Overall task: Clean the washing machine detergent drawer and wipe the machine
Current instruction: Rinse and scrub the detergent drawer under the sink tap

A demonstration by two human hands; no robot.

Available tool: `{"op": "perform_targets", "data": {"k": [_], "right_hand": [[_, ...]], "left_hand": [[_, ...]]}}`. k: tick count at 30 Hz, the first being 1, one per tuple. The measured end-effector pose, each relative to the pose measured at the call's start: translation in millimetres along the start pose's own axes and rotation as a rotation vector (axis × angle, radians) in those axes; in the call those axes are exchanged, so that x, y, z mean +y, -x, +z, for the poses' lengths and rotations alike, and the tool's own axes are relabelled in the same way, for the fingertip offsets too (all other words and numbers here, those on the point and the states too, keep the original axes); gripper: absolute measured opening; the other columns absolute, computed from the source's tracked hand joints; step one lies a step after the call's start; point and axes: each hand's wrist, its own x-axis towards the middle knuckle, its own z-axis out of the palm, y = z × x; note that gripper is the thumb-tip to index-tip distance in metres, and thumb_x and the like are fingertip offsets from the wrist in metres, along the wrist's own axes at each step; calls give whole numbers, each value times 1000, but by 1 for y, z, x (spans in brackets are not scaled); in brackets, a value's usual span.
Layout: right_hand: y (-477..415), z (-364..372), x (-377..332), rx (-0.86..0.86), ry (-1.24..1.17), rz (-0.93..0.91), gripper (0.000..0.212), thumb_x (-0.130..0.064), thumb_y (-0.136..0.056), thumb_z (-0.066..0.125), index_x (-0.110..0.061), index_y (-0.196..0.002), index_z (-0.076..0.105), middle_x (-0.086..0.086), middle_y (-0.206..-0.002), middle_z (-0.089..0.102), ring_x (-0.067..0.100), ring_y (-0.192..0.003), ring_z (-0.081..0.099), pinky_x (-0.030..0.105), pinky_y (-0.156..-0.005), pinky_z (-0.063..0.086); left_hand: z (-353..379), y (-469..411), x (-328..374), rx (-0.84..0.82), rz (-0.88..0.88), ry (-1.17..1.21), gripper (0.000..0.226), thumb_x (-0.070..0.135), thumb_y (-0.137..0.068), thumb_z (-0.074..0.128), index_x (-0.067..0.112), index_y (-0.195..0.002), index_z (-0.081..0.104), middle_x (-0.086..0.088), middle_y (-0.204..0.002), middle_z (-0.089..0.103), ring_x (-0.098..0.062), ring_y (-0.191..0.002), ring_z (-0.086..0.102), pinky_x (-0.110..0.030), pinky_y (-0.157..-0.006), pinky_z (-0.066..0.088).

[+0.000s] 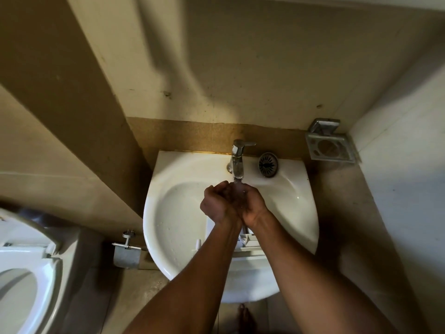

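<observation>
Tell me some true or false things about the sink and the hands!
1. Both hands, left hand and right hand, are together under the tap. True.
2. The white detergent drawer lies on the floor. False: it lies in the sink, beneath the arms.
3. The round drain strainer sits on the sink's rim, right of the tap. True.
4. The wall soap holder holds a bar of soap. False: it is empty.

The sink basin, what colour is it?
White, glossy; the sink basin shows clearly in the head view.
</observation>
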Motion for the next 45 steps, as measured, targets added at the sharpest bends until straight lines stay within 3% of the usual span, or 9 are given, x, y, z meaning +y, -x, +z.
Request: {"op": "perform_targets", "data": {"k": [7,12,18,22,28,32,38,42,45], "right_hand": [[72,0,3,-54,240,56,18,-16,-82,58,-6,-73,69,9,-73,67,21,-71,65,29,-76,48],[93,7,24,205,1195,-97,16,1,-75,47,2,-72,63,22,-74,62,28,-68,62,37,-60,43],[83,22,2,367,1785,-141,16,2,-81,64,7,-96,68,18,-86,71,27,-74,69,29,-57,52],[68,10,-3,503,1462,-283,10,2,-77,59,4,-79,68,17,-78,70,30,-67,70,36,-60,58],[25,12,2,319,170,-147,12,3,-79,47,-2,-72,55,15,-64,54,28,-59,55,35,-68,52],[3,9,13,228,-222,-217,18,-2,-89,43,-2,-80,58,18,-76,56,31,-75,59,40,-107,42],[0,14,6,163,-329,-110,25,-5,-95,31,-2,-87,55,19,-73,63,32,-85,57,37,-98,42],[6,21,3,203,-12,-108,39,-32,-62,83,-10,-80,55,4,-75,60,15,-72,57,27,-80,46],[11,28,1,190,62,-87,20,-12,-98,46,-14,-79,51,-1,-78,52,8,-69,52,20,-69,45]], "left_hand": [[-28,46,3,-36,22,-200,27,15,-85,48,5,-76,72,-14,-73,70,-28,-66,65,-35,-67,51],[-54,49,11,-144,-31,-703,24,1,-86,41,5,-62,45,-10,-59,45,-24,-53,44,-27,-51,35],[-45,32,34,-360,-87,-1038,12,3,-82,50,-1,-73,58,-19,-70,59,-33,-61,61,-42,-61,58],[-39,7,32,-270,34,-1100,19,15,-80,51,-2,-81,61,-17,-84,67,-35,-76,65,-35,-68,56],[-20,-24,22,-244,-143,-667,19,14,-95,46,2,-84,56,-16,-92,55,-29,-86,53,-38,-75,42],[-10,-27,12,-199,-135,-482,23,13,-93,47,5,-77,61,-15,-83,66,-29,-81,61,-35,-75,49],[1,-27,1,-213,-97,-416,31,23,-92,49,9,-81,74,-14,-87,77,-34,-97,72,-45,-96,56],[3,-22,-3,-171,-50,-430,37,22,-95,45,11,-84,78,-14,-93,78,-29,-94,73,-37,-90,57],[4,-21,-3,-130,-23,-421,38,19,-97,42,12,-83,77,-13,-92,77,-26,-86,71,-32,-80,56]]}}
